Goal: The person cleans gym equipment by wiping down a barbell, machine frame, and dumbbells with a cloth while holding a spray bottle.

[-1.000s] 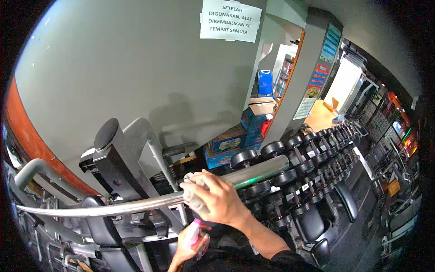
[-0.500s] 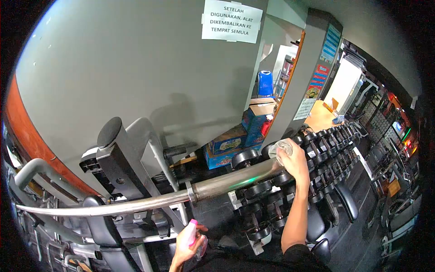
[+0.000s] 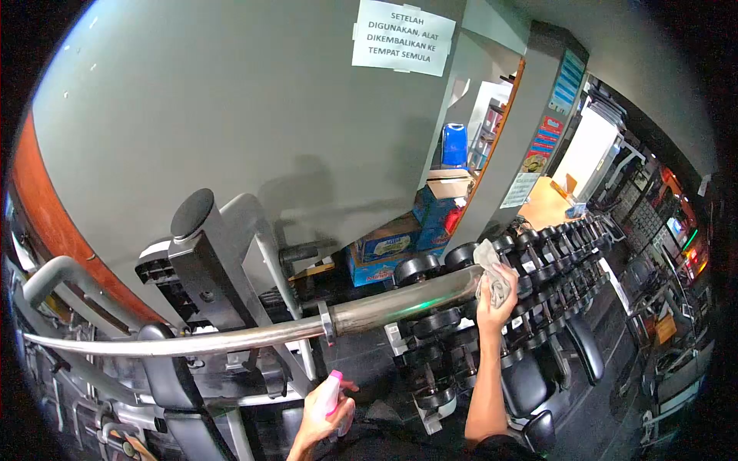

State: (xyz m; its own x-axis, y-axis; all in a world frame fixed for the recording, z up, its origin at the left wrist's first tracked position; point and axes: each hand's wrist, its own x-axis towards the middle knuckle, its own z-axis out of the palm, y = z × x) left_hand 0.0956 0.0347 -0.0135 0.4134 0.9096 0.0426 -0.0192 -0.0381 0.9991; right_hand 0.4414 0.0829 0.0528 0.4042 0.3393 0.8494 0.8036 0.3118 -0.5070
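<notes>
A silver barbell (image 3: 400, 305) runs across the view, its thick sleeve and collar on the right side. My right hand (image 3: 500, 307) is closed on a crumpled pale grey cloth (image 3: 489, 265) at the sleeve's end; part of the cloth sticks up above the fingers. Whether the cloth touches the end face is hard to make out. Low in the middle, under the bar, my left hand (image 3: 317, 421) grips a spray bottle (image 3: 329, 396) with a pink top. The fingers hide much of the bottle.
Behind the sleeve, a rack of black dumbbells (image 3: 538, 265) stretches to the right. A padded bench (image 3: 173, 376) and an upright frame (image 3: 211, 265) stand at left. Boxes (image 3: 384, 250) sit by the grey wall (image 3: 231, 100), which bears a paper sign (image 3: 403, 37).
My right hand and the cloth have moved from on top of the sleeve near its end to the end itself, with the hand lower. The left hand has shifted slightly right with the bottle.
</notes>
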